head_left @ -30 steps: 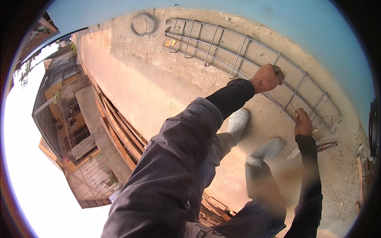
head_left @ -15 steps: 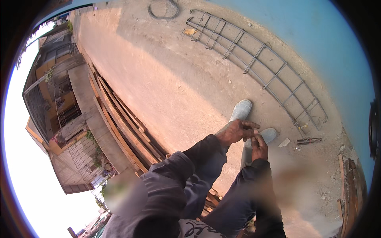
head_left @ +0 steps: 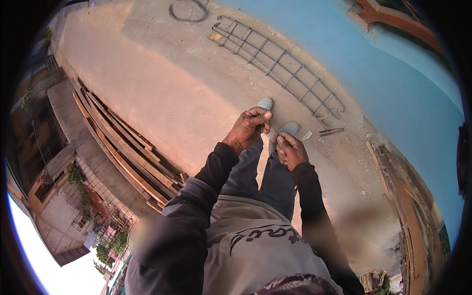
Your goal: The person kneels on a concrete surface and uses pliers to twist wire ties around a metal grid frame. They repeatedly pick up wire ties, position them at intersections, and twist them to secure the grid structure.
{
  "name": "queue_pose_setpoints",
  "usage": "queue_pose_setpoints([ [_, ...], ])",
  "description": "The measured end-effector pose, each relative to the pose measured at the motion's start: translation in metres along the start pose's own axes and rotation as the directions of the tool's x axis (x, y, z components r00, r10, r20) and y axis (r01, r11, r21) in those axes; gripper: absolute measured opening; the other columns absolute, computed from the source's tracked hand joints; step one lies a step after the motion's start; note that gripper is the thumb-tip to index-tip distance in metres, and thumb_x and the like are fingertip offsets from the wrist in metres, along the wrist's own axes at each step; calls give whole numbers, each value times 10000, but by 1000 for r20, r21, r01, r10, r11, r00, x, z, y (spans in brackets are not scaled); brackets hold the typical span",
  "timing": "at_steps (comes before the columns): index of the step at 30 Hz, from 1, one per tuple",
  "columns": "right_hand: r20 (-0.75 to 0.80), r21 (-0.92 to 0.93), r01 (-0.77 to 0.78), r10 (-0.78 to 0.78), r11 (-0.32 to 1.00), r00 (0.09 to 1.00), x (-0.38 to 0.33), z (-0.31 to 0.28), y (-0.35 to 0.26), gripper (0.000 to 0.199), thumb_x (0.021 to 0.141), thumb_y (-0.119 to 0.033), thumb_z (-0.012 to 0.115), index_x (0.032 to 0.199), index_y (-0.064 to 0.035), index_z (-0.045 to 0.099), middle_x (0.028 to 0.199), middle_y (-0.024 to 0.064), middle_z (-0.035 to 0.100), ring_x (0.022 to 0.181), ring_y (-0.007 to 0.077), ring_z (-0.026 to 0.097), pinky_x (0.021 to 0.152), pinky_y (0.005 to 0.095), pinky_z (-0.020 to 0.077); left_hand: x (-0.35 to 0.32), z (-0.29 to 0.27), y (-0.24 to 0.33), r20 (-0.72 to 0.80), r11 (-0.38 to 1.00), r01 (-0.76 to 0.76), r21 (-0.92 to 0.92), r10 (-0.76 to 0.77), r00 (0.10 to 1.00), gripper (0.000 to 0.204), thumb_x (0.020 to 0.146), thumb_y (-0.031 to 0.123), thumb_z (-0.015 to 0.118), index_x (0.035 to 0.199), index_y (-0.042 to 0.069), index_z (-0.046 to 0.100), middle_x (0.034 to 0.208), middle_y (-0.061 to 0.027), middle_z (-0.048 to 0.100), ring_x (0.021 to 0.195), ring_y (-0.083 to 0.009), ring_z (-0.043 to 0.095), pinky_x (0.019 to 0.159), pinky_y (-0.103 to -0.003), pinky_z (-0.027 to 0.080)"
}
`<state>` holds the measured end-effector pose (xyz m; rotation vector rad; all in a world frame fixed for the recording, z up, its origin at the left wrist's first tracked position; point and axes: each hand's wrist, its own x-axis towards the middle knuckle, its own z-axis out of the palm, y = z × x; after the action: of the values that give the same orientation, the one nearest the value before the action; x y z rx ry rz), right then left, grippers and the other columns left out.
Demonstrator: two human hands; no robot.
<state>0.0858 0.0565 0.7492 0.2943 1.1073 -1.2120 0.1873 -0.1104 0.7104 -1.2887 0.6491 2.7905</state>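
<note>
Since the frame half a second earlier, the bare left hand (head_left: pixel 247 130) and bare right hand (head_left: pixel 292 152) had shifted nearer the torso in my view, their fingertips had parted a little, and more of the grey shirt (head_left: pixel 265 221) had come into sight. Between those fingertips I saw a thin dark wire-like strand (head_left: pixel 274 131), above the grey rubber boots (head_left: pixel 265 103). Both hands were closed in a pinch on it, thumb against finger, presumably because something so slender gave a whole palm little to grip; its exact ends I could not tell. Held before the body, it sat well within sight. Beyond the boots, the long grey ladder-like steel-bar frame (head_left: pixel 294 76) lay on the sandy brown ground (head_left: pixel 162 83), which bore its weight and left both hands free. A dark long-handled metal tool (head_left: pixel 331 132) rested near its closer end, likely for easy reach. A dark round wire coil (head_left: pixel 189 20) lay past its far end. Long brown timber planks (head_left: pixel 124 142) were stacked lengthwise at left, perhaps to save space.
</note>
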Motion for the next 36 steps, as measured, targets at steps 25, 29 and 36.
queue_pose_setpoints([
  [25, -326, -392, -30, -108, 919, 939, -96, 51, 28, 280, 992, -335, 581, 1173, -172, 718, 773, 17, 630, 716, 118, 599, 685, 279, 482, -81, 78, 36, 36, 858, -69, 508, 59, 998, 172, 912, 218, 721, 886, 51, 687, 759, -32, 648, 683, -116, 606, 669, -283, 512],
  [29, -288, -548, -7, -180, 837, 941, -96, 44, 27, 274, 963, -296, 579, 1121, -118, 713, 830, 96, 674, 797, 167, 664, 836, 321, 510, -85, 79, 44, 58, 837, -43, 545, 13, 998, 130, 889, 144, 749, 834, 48, 682, 718, -19, 651, 671, -91, 596, 633, -255, 499],
  [36, -318, -386, 179, -313, 905, 895, -90, 70, 15, 280, 949, -234, 581, 1148, -62, 680, 783, 103, 653, 725, 217, 635, 717, 357, 510, -100, 80, 60, 210, 764, -80, 640, -73, 975, 80, 913, 113, 697, 929, 36, 707, 797, -14, 678, 715, -83, 609, 654, -250, 500],
])
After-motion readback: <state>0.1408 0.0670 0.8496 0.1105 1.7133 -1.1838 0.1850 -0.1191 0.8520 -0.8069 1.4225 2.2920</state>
